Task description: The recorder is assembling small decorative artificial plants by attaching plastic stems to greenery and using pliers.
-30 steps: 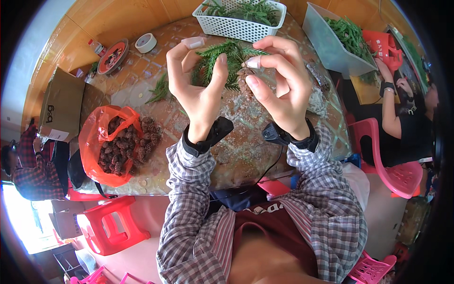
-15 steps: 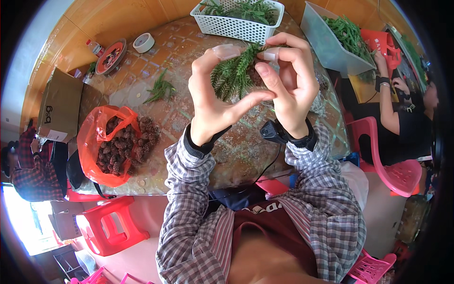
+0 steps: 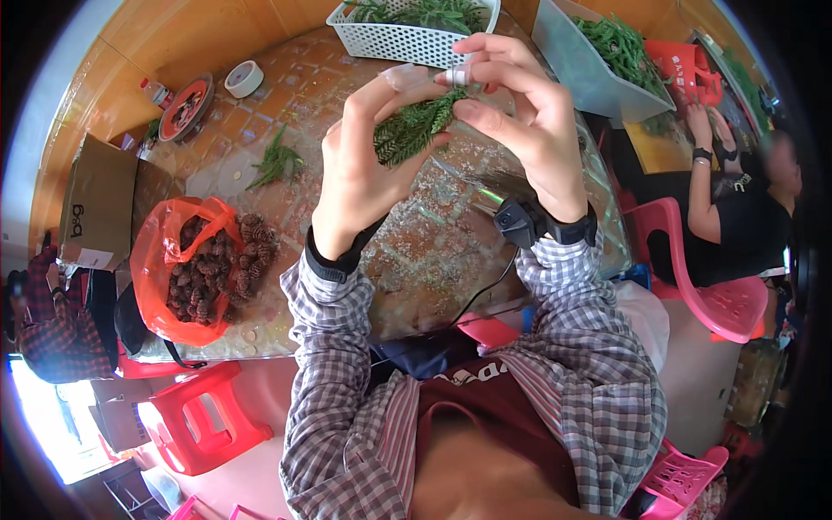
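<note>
Both hands are raised above the glass-topped table (image 3: 451, 251), close together around a green fir-like sprig (image 3: 414, 128). The left hand (image 3: 364, 169) has its thumb and fingers curled and pressed on the sprig's lower side, its taped fingertip at the top, while the right hand (image 3: 520, 117), at three o'clock from the sprig, bends its fingers over the sprig's upper end and pinches it. Each wrist wears a dark band, and a small black camera unit (image 3: 518, 224) sits on the right one. At twelve o'clock from the hands stands a white plastic basket (image 3: 394, 39) holding more green sprigs, and at one o'clock a grey tray (image 3: 572, 65) with greenery. At nine o'clock a loose small sprig (image 3: 276, 160) lies on the table, and at eight o'clock an open red plastic bag (image 3: 160, 260) holds brown pine cones (image 3: 212, 269). Farther left is a cardboard box (image 3: 95, 208); at ten o'clock are a roll of tape (image 3: 243, 78) and a round red dish (image 3: 185, 104). At three o'clock another person in black (image 3: 741, 225) sits on a pink chair (image 3: 728, 303).
</note>
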{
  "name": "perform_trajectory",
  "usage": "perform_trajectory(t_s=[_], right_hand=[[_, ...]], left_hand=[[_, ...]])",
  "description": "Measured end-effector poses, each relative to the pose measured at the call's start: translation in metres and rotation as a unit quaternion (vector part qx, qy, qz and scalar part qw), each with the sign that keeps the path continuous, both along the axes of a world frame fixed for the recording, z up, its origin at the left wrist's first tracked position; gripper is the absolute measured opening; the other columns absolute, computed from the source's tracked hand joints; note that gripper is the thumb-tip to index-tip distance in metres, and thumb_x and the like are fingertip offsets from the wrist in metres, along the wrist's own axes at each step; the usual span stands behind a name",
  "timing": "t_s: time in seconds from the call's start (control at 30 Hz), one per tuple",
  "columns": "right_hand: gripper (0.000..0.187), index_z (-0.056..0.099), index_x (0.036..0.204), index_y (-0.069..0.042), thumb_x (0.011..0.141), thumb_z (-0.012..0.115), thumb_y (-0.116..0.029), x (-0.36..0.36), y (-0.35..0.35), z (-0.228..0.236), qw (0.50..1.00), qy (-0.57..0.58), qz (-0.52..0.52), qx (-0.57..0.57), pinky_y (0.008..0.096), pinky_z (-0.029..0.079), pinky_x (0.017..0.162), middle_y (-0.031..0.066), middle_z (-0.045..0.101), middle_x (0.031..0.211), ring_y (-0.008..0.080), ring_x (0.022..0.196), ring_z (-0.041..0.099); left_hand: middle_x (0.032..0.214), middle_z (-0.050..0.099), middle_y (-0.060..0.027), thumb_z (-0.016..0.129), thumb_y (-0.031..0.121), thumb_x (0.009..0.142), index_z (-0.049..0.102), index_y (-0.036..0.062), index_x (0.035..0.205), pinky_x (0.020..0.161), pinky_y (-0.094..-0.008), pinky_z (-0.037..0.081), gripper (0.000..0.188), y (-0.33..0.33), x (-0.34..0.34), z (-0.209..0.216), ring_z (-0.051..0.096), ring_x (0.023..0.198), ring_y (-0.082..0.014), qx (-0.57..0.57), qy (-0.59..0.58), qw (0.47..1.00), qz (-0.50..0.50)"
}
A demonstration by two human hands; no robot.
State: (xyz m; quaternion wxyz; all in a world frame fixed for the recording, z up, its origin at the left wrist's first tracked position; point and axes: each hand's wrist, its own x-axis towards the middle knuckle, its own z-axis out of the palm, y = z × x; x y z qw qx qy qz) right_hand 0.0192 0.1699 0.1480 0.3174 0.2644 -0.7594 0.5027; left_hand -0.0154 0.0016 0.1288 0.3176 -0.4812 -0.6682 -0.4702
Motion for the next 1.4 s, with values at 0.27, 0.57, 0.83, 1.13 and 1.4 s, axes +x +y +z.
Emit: perform_trajectory(t_s=[0.27,0.57,0.83,1.13,1.4], right_hand=[[0.013,0.059,0.081,0.003,0.069,0.062,0.001,0.006,-0.007,-0.001,0.959,-0.144,0.149,-0.191,0.0253,0.041,0.078,0.0083,0.048,0.102,0.0133,0.088,0.050],[0.007,0.058,0.072,0.003,0.066,0.059,0.006,0.008,-0.005,-0.007,0.986,-0.018,0.068,-0.154,0.0247,0.039,0.076,0.0068,0.046,0.093,0.0134,0.087,0.046],[0.006,0.058,0.072,0.003,0.067,0.060,0.004,0.013,-0.008,-0.004,0.983,0.008,0.058,-0.173,0.0253,0.039,0.075,0.0069,0.045,0.091,0.0137,0.088,0.044],[0.012,0.061,0.078,0.002,0.067,0.061,0.007,0.007,-0.002,-0.006,0.985,0.025,0.053,-0.163,0.0242,0.042,0.071,0.0075,0.045,0.092,0.0138,0.081,0.048],[0.013,0.063,0.077,-0.001,0.065,0.069,-0.001,0.005,-0.007,-0.005,0.976,-0.035,0.112,-0.181,0.0236,0.041,0.070,0.0045,0.051,0.088,0.0116,0.080,0.050]], left_hand=[[0.101,0.057,-0.0108,0.073,-0.004,0.060,0.033,0.0033,0.114,0.079,-0.0306,0.046,0.067,-0.005,0.002,0.002,0.056,0.094,-0.0218,0.059,-0.258,0.943,-0.202],[0.095,0.058,-0.0073,0.068,0.002,0.059,0.048,0.0102,0.106,0.062,-0.0281,0.049,0.052,0.003,0.015,0.005,0.056,0.078,-0.0196,-0.029,0.121,0.990,0.064],[0.091,0.059,-0.0054,0.060,0.010,0.061,0.053,0.0181,0.104,0.054,-0.0263,0.047,0.044,0.007,0.013,0.007,0.056,0.071,-0.0201,-0.044,0.315,0.933,0.172],[0.107,0.054,-0.0102,0.063,0.030,0.073,0.045,0.0077,0.115,0.082,-0.0354,0.040,0.051,0.005,-0.006,0.005,0.053,0.092,-0.0203,0.186,-0.120,0.924,-0.312],[0.099,0.054,-0.0127,0.061,0.023,0.076,0.040,0.0011,0.115,0.077,-0.0311,0.042,0.049,-0.007,0.000,0.007,0.053,0.091,-0.0180,0.087,-0.472,0.808,-0.341]])
